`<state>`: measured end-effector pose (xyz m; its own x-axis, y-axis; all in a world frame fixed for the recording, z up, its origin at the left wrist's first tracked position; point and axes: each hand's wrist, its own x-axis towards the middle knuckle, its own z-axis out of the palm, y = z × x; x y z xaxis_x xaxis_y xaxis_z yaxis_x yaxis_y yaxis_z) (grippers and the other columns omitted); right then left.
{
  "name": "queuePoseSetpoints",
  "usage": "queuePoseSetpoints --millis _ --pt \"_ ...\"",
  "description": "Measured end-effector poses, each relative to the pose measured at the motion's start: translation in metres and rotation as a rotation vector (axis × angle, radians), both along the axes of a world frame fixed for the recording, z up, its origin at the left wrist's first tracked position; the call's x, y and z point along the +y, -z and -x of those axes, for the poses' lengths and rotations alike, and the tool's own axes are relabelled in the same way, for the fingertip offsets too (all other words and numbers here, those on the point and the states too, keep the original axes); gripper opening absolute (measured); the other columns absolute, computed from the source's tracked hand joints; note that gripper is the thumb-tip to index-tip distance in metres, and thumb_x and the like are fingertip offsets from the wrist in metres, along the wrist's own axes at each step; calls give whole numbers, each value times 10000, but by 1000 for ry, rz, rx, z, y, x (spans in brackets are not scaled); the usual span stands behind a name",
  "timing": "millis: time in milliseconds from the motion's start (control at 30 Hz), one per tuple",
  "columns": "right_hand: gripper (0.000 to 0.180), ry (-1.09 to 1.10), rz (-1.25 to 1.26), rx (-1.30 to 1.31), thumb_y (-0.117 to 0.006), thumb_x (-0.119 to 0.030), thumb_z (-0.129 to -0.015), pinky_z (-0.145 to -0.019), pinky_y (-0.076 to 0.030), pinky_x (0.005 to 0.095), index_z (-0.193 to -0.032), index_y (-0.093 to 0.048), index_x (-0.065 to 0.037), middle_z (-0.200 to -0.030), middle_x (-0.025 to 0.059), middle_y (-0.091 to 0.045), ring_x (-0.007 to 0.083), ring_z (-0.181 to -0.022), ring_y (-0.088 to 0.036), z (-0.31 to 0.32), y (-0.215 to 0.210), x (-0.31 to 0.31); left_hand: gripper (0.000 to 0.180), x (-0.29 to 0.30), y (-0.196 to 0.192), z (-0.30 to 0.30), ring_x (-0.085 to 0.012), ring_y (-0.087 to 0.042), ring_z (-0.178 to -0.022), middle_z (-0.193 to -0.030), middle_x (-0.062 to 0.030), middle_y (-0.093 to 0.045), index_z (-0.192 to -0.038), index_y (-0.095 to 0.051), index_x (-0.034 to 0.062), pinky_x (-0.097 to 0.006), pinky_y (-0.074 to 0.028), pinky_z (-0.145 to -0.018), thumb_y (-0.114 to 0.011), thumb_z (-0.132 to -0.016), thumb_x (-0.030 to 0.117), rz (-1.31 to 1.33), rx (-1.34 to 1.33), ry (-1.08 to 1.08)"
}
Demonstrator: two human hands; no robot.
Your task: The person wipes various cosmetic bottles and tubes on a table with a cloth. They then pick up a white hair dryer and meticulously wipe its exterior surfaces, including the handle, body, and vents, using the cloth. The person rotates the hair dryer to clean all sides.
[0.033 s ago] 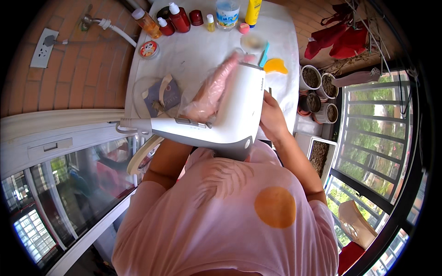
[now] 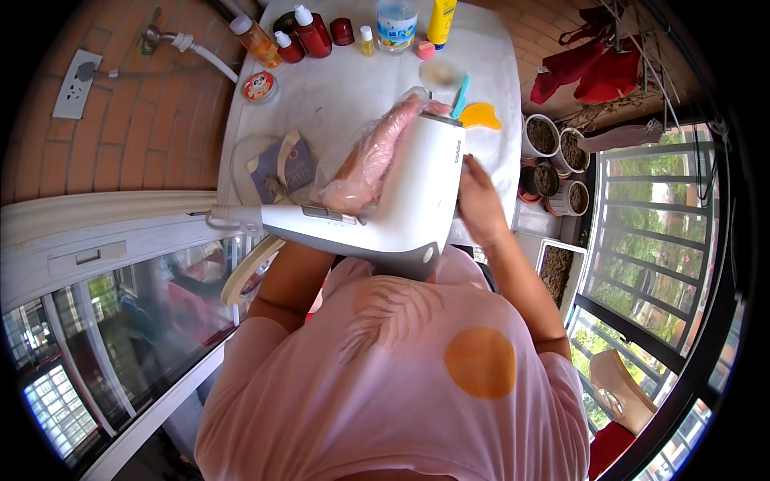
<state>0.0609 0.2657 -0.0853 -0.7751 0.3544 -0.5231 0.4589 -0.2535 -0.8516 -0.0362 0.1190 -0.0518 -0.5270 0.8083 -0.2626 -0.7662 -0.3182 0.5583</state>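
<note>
A white and grey hair dryer [image 2: 417, 184] hangs close in front of me, its barrel upright and its handle pointing left. Behind it, my left hand [image 2: 383, 148] is wrapped in clear plastic film, its fingers stretched toward the upper right. My right hand [image 2: 483, 204] is bare and slightly blurred at the dryer's right side; the barrel hides most of its fingers. No hand is visibly round the dryer's handle. Just beyond the dryer's top end lie a turquoise stick [image 2: 461, 96] and an orange-yellow curved scraper [image 2: 481, 115], beside a blurred round pale thing [image 2: 441, 74].
Along the table's [image 2: 321, 92] far edge stand red bottles [image 2: 313, 34], a clear blue-labelled jar [image 2: 396, 28] and a yellow tube [image 2: 440, 22]. A purple-grey packet [image 2: 281, 167] lies at the left. Potted soil [image 2: 542, 135] stands at the right, near a barred window [image 2: 654, 224].
My right hand has shifted slightly to the right. The plastic round my left fingertips now stands out further. The dryer has hardly moved.
</note>
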Motion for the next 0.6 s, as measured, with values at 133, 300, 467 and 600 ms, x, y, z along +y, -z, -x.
queuePoseSetpoints --millis 133,300,467,600 --pt "305 -160 -83 368 -612 -88 -850 -683 -469 224 -1098 -481 31 -922 70 -597 98 -807 -552 -13 -51 44 515 -6 10 1 -176 -559 -1010 -1166 -118 -551 -1289 -418 49 -300 -460 -863 -424 -937 426 -350 -163 151" --pt "391 -749 -756 832 -671 23 -660 -758 -466 324 -1037 -572 -10 -931 105 -546 262 -862 -551 -19 -82 12 463 -4 7 -1 -157 -507 -1081 -1202 -96 -522 -1279 -433 27 -286 -397 -927 -432 -944 347 -94 -8 47" --pt "320 -732 -1117 927 -704 -35 -585 -713 -410 380 -897 -633 -38 -889 93 -490 278 -835 -502 16 -80 7 412 5 2 -11 -139 -455 -1152 -1237 -75 -492 -1270 -448 6 -272 -335 -992 -440 -952 268 101 141 -115" --pt "299 -609 -992 857 -705 -35 -623 -708 -435 384 -915 -649 -56 -857 105 -497 296 -819 -504 33 -70 6 387 -4 17 -12 -130 -447 -1159 -1238 -57 -489 -1278 -446 21 -262 -332 -996 -458 -941 211 94 463 -188"
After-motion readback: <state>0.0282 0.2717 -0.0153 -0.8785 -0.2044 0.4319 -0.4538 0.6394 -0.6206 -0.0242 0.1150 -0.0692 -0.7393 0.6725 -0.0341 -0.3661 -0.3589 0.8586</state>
